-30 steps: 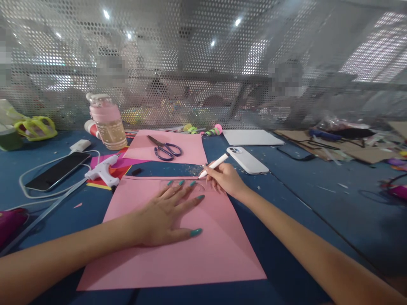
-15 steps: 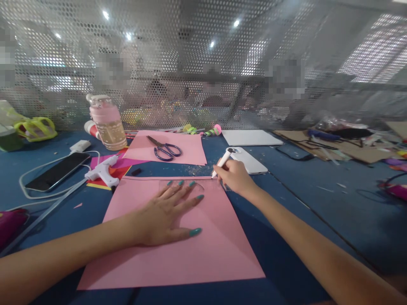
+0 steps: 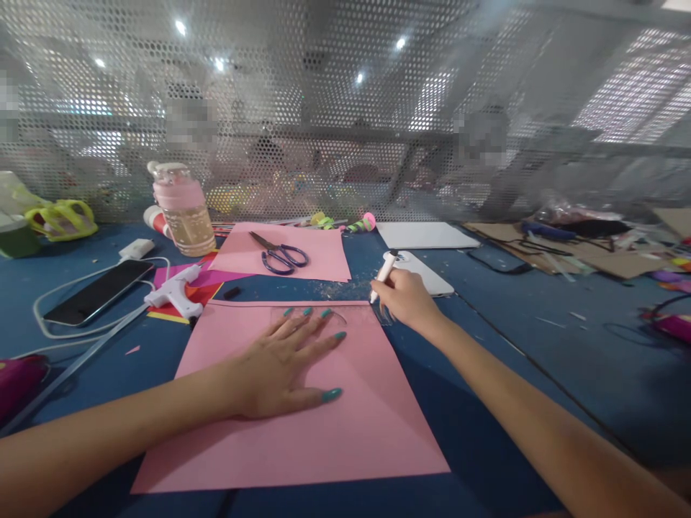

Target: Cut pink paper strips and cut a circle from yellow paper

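A large pink sheet of paper (image 3: 324, 439) lies flat on the blue table in front of me. My left hand (image 3: 286, 367) is spread on it, fingers apart, its fingertips over a clear ruler (image 3: 356, 315) near the sheet's far edge. Between the fingers of my right hand (image 3: 407, 298) is a white marker (image 3: 384, 275), its tip down at the sheet's far right corner. A dark line runs along the far edge, just beyond the ruler. The black marker cap (image 3: 232, 293) rests on the table past the far left corner.
Scissors (image 3: 281, 257) lie on another pink sheet (image 3: 324, 252) farther back. To the left are a glue gun (image 3: 178, 291), a black phone (image 3: 100, 291) with cables, and a bottle (image 3: 183, 208). A white phone (image 3: 432, 279) is beside my right hand; perforated metal sheeting (image 3: 324, 158) stands behind.
My right hand has slid the marker a little to the right, up to the sheet's corner, and the dark line reaches farther right. The left hand has stayed in place.
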{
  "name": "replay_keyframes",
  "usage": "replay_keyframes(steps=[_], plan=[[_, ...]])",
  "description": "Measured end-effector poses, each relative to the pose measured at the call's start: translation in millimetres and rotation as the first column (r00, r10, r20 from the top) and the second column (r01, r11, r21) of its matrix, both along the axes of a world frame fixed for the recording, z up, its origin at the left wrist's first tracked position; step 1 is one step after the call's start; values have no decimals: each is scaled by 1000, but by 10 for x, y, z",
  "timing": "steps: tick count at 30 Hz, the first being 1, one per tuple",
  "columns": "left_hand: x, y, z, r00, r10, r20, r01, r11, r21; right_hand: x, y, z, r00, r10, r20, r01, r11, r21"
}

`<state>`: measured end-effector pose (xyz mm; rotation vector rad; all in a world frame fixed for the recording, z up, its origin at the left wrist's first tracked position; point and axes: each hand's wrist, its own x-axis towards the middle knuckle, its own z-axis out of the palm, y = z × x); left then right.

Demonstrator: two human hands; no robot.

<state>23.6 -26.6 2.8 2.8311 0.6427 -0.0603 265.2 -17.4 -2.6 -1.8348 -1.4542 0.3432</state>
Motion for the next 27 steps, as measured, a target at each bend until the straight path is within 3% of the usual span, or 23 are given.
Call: replay_keyframes(steps=[5, 7, 10, 13, 17, 21, 25, 27], plan=[[-10, -11, 5, 1000, -22, 13, 22, 1000, 8, 33, -6, 9, 996, -52, -79, 67, 976, 207], [-9, -42, 14, 997, -74, 34, 74, 997, 6, 58, -13, 20, 995, -100, -24, 103, 939, 329], [0, -109, 37, 987, -143, 71, 144, 989, -13, 94, -12, 20, 973, -168, 159, 91, 910, 403], [7, -165, 67, 986, -149, 69, 152, 988, -40, 128, 23, -30, 962, -125, 242, 21, 920, 390], [12, -198, 85, 990, -131, 44, 133, 990, -41, 166, 113, -160, 999, 50, 7, -51, 967, 250], [21, -211, 82, 992, -115, 49, 116, 993, -23, 135, 154, -261, 986, 113, -124, -93, 983, 158], [29, -222, 93, 993, -115, 18, 115, 993, -25, 18, 93, -240, 980, 139, -145, -119, 983, 138], [30, -227, 100, 994, -107, -6, 106, 994, -33, -38, 44, -183, 956, 175, -236, -152, 982, 112]])
